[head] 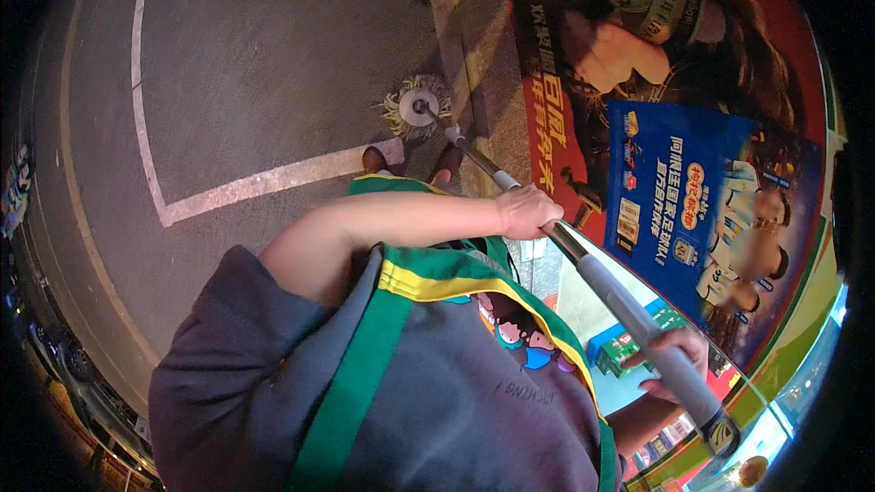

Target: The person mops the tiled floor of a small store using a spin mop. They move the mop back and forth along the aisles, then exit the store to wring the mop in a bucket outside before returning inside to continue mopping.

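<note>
A round string mop (395, 111) with a white disc rests on the dark pavement, just beyond my brown shoes. Its pole slants from there towards the lower right. My left hand (530, 212) grips the metal part of the pole about midway, arm stretched across my body. Farther up, my right hand (683, 355) is wrapped around the grey handle sleeve (625, 307) near its end; the pole partly hides the fingers. Over my dark shirt hangs a green apron (355, 369) with yellow trim.
A stone step edge (478, 75) runs beside the mop head. Large posters (656, 184) cover the storefront on the right, with stacked green boxes (615, 355) below. A white painted line (273, 181) crosses the pavement. Vehicles (82, 369) stand at the far left.
</note>
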{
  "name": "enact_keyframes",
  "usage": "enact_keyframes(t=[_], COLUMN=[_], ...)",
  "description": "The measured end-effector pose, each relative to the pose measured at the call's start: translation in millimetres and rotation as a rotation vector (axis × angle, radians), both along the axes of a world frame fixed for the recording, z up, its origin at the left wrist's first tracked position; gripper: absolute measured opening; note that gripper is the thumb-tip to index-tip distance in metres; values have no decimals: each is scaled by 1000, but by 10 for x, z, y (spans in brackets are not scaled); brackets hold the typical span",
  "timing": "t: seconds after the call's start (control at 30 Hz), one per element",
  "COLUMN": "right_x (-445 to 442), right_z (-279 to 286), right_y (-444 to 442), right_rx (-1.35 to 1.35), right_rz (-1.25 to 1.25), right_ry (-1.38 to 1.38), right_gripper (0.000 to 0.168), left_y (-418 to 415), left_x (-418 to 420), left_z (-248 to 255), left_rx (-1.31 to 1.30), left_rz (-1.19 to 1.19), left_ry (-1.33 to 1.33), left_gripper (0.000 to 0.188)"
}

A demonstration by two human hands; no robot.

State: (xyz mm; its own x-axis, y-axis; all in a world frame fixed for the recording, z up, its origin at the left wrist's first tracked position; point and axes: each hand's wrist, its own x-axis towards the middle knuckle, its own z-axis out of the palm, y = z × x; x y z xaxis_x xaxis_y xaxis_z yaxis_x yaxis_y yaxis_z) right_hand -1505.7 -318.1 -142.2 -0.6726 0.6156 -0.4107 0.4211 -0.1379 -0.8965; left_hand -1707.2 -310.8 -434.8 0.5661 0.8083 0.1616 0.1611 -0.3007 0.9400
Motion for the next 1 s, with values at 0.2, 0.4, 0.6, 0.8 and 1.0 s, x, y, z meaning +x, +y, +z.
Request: enact_keyframes(t=[0.2, 0.4, 0.6, 0.8, 1.0], right_x=[-521, -1099, -1383, -2514, -3186], right_z=[46, -192, -408, -870, -1560], right_y=[127, 306, 768, 1373, 1696], right_rx=[391, 624, 709, 718, 501], right_rz=[-44, 177, 0, -102, 173], right_ry=[-387, -291, -279, 146, 10], right_gripper=[29, 31, 50, 27, 14], left_y=[73, -45, 216, 528, 443], left_x=[-283, -719, -968, -1546, -1768], left_z=[-45, -207, -156, -159, -471], left_rx=[-84, -24, -335, -259, -270], left_rz=[67, 204, 313, 575, 889], left_ry=[47, 18, 153, 41, -27], left_gripper=[18, 22, 22, 40, 60])
